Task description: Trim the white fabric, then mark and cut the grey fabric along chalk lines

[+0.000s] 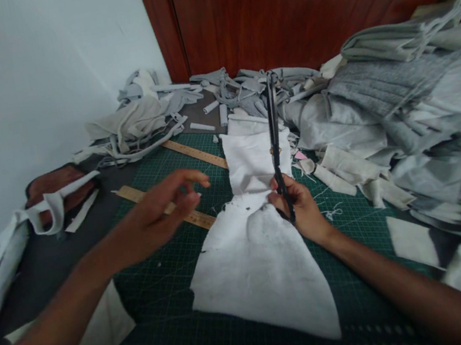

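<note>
My right hand (301, 204) is wrapped round the handles of a pair of black scissors (273, 123), whose blades point up and away from me. Its thumb and fingertips also touch the edge of a white piece of fabric (264, 261), which spreads toward me over the green cutting mat (158, 292). Beyond it lies another white fabric piece (248, 148), flat on the mat. My left hand (165, 205) hovers left of the fabric, holding nothing, its fingers bent and apart. Below it are a wooden ruler (198, 218) and, farther off, a second wooden ruler (198, 154).
Piles of grey and white fabric (397, 83) crowd the right side. More scraps (132, 118) lie at the back left against the white wall. A brown pouch-like item (53, 192) with white strips lies at left. A reddish wooden panel (273, 10) stands behind.
</note>
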Motion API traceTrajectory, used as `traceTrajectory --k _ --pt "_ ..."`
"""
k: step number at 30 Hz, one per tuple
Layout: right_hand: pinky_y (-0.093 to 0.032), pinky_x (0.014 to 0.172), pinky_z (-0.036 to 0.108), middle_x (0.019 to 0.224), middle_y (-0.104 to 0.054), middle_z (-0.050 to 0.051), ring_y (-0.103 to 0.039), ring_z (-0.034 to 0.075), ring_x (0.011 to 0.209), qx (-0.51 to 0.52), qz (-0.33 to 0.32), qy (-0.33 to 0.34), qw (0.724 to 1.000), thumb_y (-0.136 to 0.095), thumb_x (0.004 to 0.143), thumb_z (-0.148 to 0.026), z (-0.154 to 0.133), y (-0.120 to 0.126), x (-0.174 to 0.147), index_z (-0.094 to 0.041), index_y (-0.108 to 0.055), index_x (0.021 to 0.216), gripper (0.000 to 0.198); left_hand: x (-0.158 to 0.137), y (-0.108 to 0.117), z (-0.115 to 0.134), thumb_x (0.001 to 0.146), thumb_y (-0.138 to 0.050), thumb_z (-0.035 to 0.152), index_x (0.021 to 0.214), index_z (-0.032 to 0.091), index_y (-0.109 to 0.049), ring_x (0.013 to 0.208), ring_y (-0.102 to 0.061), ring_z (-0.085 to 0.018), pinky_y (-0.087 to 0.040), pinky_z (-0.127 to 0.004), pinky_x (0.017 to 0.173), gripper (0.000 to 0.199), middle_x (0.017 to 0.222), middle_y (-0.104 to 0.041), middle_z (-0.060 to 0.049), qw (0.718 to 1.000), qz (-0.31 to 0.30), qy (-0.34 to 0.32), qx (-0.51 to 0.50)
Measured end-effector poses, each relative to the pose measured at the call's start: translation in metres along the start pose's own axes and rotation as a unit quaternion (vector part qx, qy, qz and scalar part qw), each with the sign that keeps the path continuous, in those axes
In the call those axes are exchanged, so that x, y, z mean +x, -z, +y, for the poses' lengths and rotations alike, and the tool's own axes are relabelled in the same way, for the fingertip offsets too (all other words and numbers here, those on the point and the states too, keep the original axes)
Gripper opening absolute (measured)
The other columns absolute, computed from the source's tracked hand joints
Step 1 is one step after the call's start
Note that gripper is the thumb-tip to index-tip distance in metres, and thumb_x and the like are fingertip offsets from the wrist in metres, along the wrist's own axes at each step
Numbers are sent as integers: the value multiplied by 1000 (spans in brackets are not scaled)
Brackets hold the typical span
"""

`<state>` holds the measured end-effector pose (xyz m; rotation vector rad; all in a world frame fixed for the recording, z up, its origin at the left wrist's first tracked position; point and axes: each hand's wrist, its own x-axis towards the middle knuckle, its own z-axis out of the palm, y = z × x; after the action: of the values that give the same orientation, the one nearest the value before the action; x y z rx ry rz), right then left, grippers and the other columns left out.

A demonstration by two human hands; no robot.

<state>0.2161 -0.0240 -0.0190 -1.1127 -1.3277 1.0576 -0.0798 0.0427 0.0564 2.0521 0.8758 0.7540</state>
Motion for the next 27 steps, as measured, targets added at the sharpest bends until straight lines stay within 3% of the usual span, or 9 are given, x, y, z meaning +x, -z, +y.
traceTrajectory --k 2,4,6,8,13,16,20,23,27 --pt "-24 47 24 65 -37 -9 -29 9 53 1 3 5 1000 -70 85 -35 0 -1 -1 -26 -49 86 24 0 -22 10 108 -55 41 140 24 -61 108 -65 -20 -49 -28 88 37 132 -69 -8 991 -111 -8 67" --pt "-26 49 24 66 -39 -9 -31 9 55 5 5 8 1000 -72 84 -36 1 -2 -1 -26 -49 85 25 2 -33 13 111 -47 45 124 22 -66 91 -65 -18 -47 -26 78 34 107 -72 -4 985 -148 -11 87" --pt "-27 49 24 66 -40 -9 -32 9 55 9 3 8 1000 -72 84 -37 2 -3 -1 -25 -50 86 25 5 -32 12 110 -46 47 92 19 -66 67 -55 -14 -39 -25 64 39 74 -60 1 985 -154 -14 79" --pt "-28 49 25 64 -40 -9 -32 9 54 16 1 5 1000 -73 84 -38 3 -4 -1 -25 -50 86 26 7 -25 6 109 -50 46 72 18 -55 55 -41 -10 -30 -25 54 47 61 -46 3 989 -149 0 16" --pt "-28 50 24 64 -42 -9 -32 9 55 28 -1 0 1000 -76 83 -39 4 -4 -1 -25 -52 86 28 5 -14 -10 107 -48 56 60 22 -28 43 -20 -9 -24 -24 41 61 52 -20 7 973 -126 18 -190" --pt "-27 50 24 65 -42 -9 -33 9 56 29 2 0 1000 -76 82 -40 4 -5 -1 -24 -53 86 28 6 -22 -10 105 -50 57 70 22 -37 50 -34 -11 -38 -24 49 52 60 -32 5 974 -74 -2 -215" --pt "-28 51 25 66 -43 -9 -33 9 56 31 8 1 999 -76 81 -41 6 -6 0 -24 -53 86 29 5 -35 -4 103 -61 51 100 19 -62 77 -56 -14 -47 -25 69 32 90 -61 -1 992 -117 3 -53" --pt "-29 52 25 66 -42 -9 -33 9 56 32 10 2 999 -75 81 -39 6 -7 0 -24 -53 86 27 2 -38 -5 107 -54 48 80 17 -60 66 -49 -11 -38 -23 63 42 72 -54 2 984 -179 2 10" --pt "-29 53 26 68 -43 -8 -35 9 57 35 10 3 999 -74 82 -37 5 -7 0 -24 -54 85 25 0 -35 -16 108 -55 53 70 16 -55 59 -41 -9 -32 -22 55 53 64 -46 4 978 -182 13 -102"
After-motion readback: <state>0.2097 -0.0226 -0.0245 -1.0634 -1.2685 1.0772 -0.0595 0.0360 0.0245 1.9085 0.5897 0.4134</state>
